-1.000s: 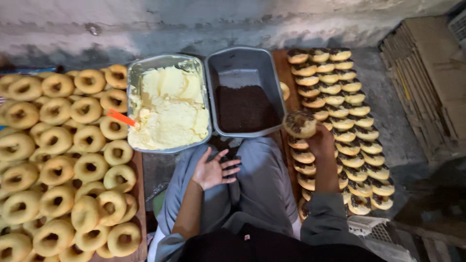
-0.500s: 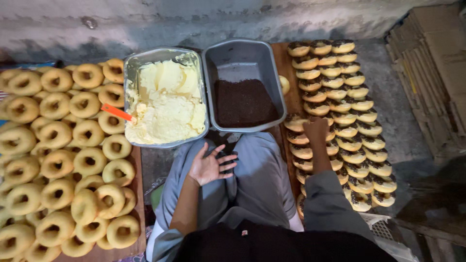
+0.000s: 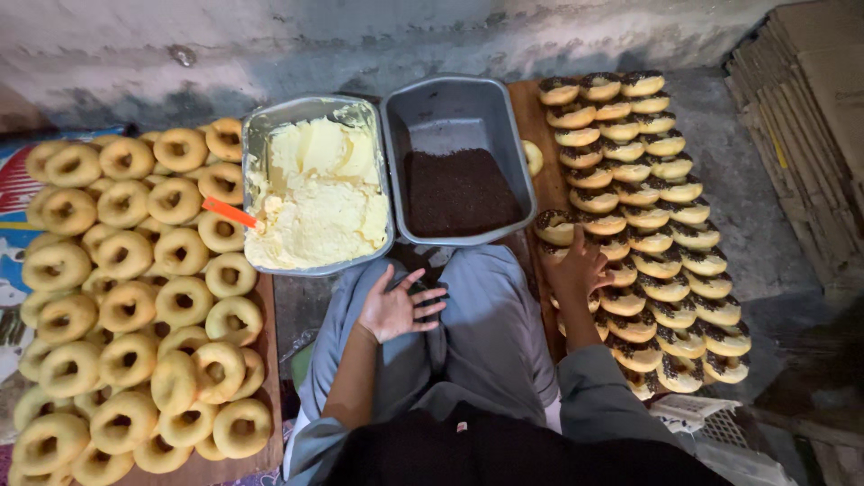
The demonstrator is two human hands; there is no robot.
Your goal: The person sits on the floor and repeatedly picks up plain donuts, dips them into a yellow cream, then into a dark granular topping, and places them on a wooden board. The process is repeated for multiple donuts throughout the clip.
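The person sits with grey-trousered knees (image 3: 477,315) under the camera. The left hand (image 3: 393,306) rests palm-down on the left thigh, fingers spread wide, holding nothing. The right hand (image 3: 576,270) reaches out at about two o'clock and lies over the near rows of sprinkle-topped doughnuts (image 3: 648,225). Its fingers are loosely curled over one of them, but the back of the hand hides the contact, so whether it grips that doughnut cannot be told.

At twelve o'clock stand two metal pans side by side, touching: the left pan (image 3: 256,135) is heaped with pale yellow cream, an orange-handled spreader (image 3: 229,212) stuck in at its left edge; the right grey pan (image 3: 490,108) holds a layer of dark chocolate sprinkles (image 3: 459,191). At nine o'clock plain ring doughnuts (image 3: 135,288) lie crowded and overlapping on a wooden board (image 3: 261,454). The topped ones sit in tight rows on a second board (image 3: 526,103) from one to four o'clock. Stacked flat cardboard (image 3: 810,117) lies at the far right.

Risks, as a judgement: the topped doughnuts are packed edge to edge, so a hand laid among them could smear cream or knock sprinkles off neighbours. The plain pile is stacked near its board's edge, and a nudge could roll one onto the floor.
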